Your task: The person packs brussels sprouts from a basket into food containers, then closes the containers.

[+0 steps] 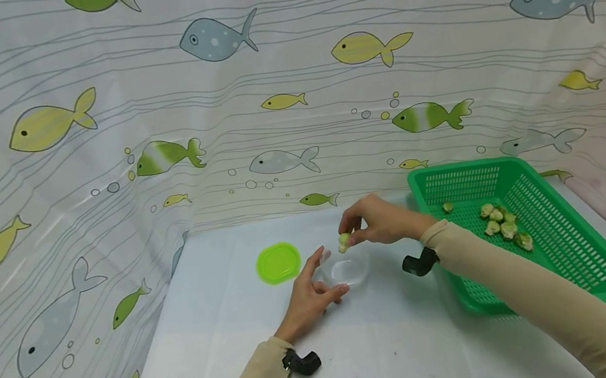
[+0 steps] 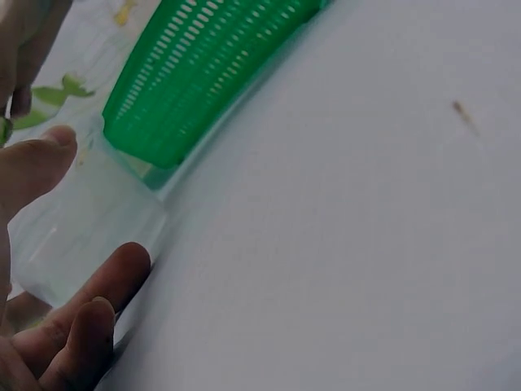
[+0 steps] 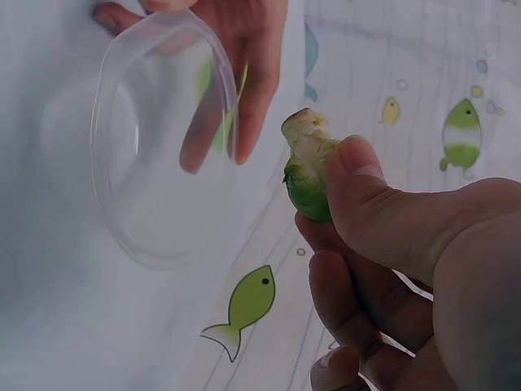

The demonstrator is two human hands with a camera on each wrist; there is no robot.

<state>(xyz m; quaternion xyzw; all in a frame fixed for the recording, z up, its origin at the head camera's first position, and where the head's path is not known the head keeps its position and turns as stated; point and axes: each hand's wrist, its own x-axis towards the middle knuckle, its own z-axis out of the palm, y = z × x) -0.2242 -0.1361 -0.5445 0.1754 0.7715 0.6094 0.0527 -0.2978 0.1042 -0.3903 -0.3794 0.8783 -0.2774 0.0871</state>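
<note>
Fish-print curtain [image 1: 283, 32] runs across the back & sides, w/ a white table [image 1: 404, 359] in front. Over on the person's R sits a big green basket [image 1: 460, 176], holes all over. Then the hands: R hand [image 1: 380, 219] is up nr the bowl's far side, thumb & fingertips pinched on a single sprout [image 3: 309, 179], other fingers curled; L hand [image 1: 306, 299] is loosely cupped, thumb & fingers spread round the L side of the clear bowl [image 1: 347, 272], prob. steadying it on the table. Green lid [image 1: 278, 262] lies flat on the table, just L of the bowl. Small stuff last: a bunch of sprouts [image 1: 508, 229] in the basket, plus a loner [image 1: 448, 207] nr its far L corner. The single sprout's up off the table, stem end sticking out, nr the bowl's rim & not touching it AFAICT from here. Step in hand looks like bringing a sprout over to the bowl; next move, I'd say, calls for lowering it inside the rim, then letting go gently.
</note>
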